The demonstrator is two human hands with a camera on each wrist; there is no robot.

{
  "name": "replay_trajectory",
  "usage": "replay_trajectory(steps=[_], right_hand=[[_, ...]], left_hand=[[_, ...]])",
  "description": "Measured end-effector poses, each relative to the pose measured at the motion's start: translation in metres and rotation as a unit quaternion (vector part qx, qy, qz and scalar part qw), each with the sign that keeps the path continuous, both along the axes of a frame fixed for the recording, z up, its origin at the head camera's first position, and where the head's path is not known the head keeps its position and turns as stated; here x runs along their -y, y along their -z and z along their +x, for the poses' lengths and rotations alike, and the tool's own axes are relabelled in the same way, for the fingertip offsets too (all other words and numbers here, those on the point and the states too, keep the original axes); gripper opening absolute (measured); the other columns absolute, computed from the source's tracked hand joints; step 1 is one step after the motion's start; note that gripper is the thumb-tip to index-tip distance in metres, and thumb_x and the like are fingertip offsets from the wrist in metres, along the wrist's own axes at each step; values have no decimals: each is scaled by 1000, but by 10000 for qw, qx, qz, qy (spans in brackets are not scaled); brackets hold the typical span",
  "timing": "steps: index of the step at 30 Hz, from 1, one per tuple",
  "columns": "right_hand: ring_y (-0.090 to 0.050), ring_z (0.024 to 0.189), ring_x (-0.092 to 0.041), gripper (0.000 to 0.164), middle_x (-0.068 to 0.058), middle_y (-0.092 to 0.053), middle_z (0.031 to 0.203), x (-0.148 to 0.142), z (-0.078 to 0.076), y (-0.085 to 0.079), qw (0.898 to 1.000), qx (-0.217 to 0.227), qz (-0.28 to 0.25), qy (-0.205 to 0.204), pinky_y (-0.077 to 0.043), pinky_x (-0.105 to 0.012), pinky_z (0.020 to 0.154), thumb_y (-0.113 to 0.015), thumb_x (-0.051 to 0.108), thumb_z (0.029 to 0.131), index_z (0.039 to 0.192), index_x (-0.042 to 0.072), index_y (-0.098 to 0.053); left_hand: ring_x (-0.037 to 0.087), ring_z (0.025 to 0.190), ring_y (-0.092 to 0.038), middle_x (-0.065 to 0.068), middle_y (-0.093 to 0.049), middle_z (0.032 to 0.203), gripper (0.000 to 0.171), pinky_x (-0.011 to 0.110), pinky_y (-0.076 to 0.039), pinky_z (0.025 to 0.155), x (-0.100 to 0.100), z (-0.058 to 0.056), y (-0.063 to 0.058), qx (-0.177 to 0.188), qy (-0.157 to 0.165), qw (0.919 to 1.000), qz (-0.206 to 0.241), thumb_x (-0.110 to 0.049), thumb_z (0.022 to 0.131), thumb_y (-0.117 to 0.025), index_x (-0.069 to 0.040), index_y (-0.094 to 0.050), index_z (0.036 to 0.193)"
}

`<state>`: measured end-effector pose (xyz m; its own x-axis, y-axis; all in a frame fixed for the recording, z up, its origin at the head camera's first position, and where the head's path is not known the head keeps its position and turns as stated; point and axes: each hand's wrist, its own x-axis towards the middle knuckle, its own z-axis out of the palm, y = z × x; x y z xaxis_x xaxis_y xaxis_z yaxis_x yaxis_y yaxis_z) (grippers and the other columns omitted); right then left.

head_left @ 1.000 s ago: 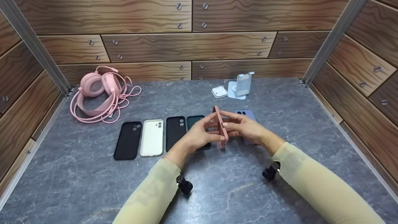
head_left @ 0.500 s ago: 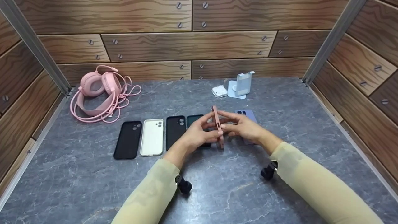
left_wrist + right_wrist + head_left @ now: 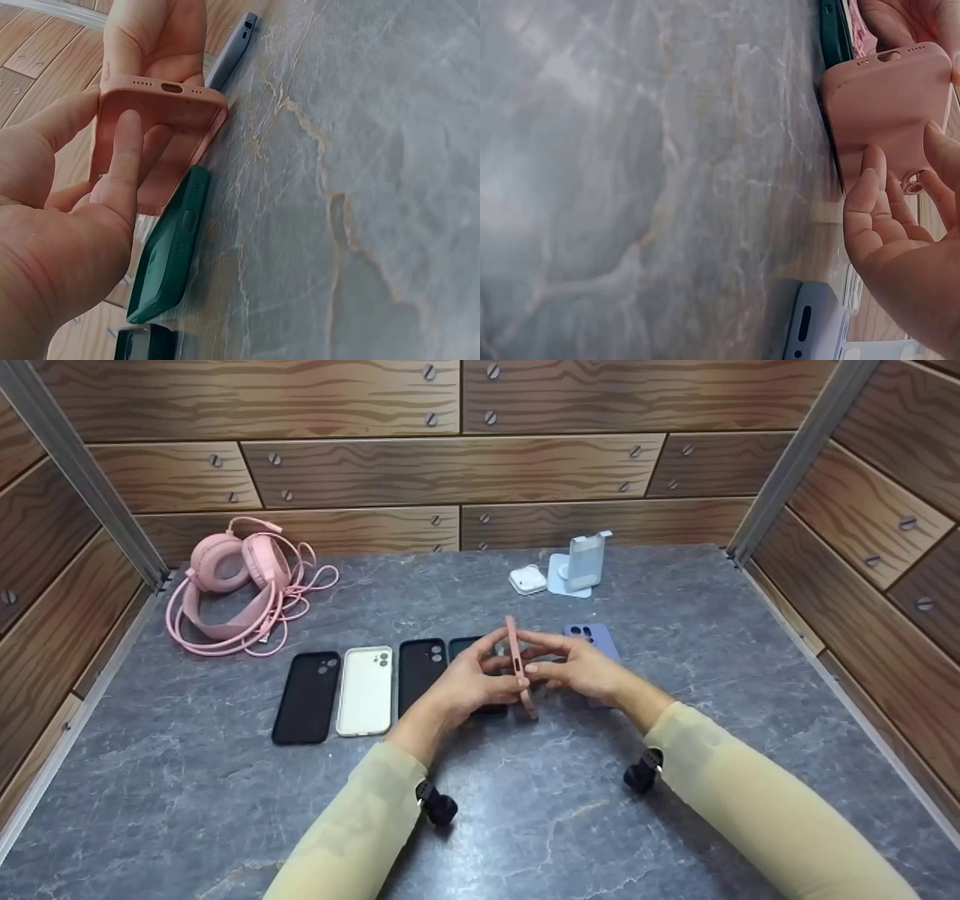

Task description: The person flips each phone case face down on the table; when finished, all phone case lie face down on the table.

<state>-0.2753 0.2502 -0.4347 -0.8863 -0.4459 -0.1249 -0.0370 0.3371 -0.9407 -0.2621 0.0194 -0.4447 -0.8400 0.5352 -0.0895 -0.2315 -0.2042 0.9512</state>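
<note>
A pink phone case [image 3: 517, 660] stands nearly edge-on in the head view, held between both hands above the table. My left hand [image 3: 471, 684] grips it from the left; in the left wrist view, one finger lies against the case's [image 3: 150, 112] hollow inside, below the end with the port cutout. From the other side my right hand [image 3: 589, 667] holds it, its fingertips and thumb on the smooth back, as the right wrist view shows. A green phone case [image 3: 169, 255] lies partly hidden behind the left hand. Under the right hand is a lilac phone [image 3: 600, 639], partly covered.
Left of the hands lie a black case [image 3: 306, 697], a white case [image 3: 365, 690] and another black case [image 3: 420, 671] in a row. A pink headset [image 3: 229, 585] with coiled cable sits back left. Farther back are a small white square item [image 3: 528, 579] and a light-blue stand [image 3: 585, 564].
Both hands and the pink case have shifted slightly left. The case has turned so that its narrow end with the port faces the head camera more. The other items stay put.
</note>
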Motion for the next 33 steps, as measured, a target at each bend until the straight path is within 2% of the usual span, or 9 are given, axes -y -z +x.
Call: replay_trajectory(steps=[10, 15, 20, 26, 33], right_hand=[[-69, 108, -22, 64, -19, -63, 140, 7, 0, 8, 9995, -247, 170, 65, -56, -31, 78, -74, 15, 101, 160, 12, -49], [-70, 102, -23, 62, -20, -66, 136, 11, 2, 8, 9986, -346, 341, 194, -54, -30, 74, -76, 15, 100, 157, 5, -52], [-69, 99, -21, 66, -23, -65, 136, 15, 3, 7, 9968, -381, 595, 368, -55, -31, 73, -78, 17, 99, 156, -1, -50], [-66, 90, -19, 72, -24, -70, 127, 19, 4, 4, 9922, -482, 1011, 541, -54, -30, 70, -81, 23, 97, 157, 0, -49], [-65, 92, -19, 79, -19, -71, 120, 22, 3, 4, 9908, -224, 1108, 744, -53, -31, 69, -83, 27, 95, 160, 2, -46]], left_hand=[[44, 127, -63, 30, -50, 154, 99, 42, -60, 93, 8, -1, 1, 29, 160, 9998, 134, 12, 94, -71, -17, -17, 172], [38, 127, -64, 28, -50, 155, 99, 44, -59, 95, 12, -1, 1, 75, 184, 9998, 4, 15, 93, -69, -17, -18, 172], [39, 129, -63, 26, -48, 158, 100, 45, -59, 96, 16, 0, 0, 65, 192, 9998, -89, 17, 93, -66, -18, -17, 172], [40, 126, -65, 22, -51, 157, 99, 45, -59, 94, 20, 1, 0, 49, 209, 9997, -132, 17, 93, -65, -21, -19, 172], [42, 128, -64, 21, -50, 158, 99, 45, -59, 96, 23, 2, 1, 35, 198, 9996, -179, 17, 94, -67, -22, -19, 172]])
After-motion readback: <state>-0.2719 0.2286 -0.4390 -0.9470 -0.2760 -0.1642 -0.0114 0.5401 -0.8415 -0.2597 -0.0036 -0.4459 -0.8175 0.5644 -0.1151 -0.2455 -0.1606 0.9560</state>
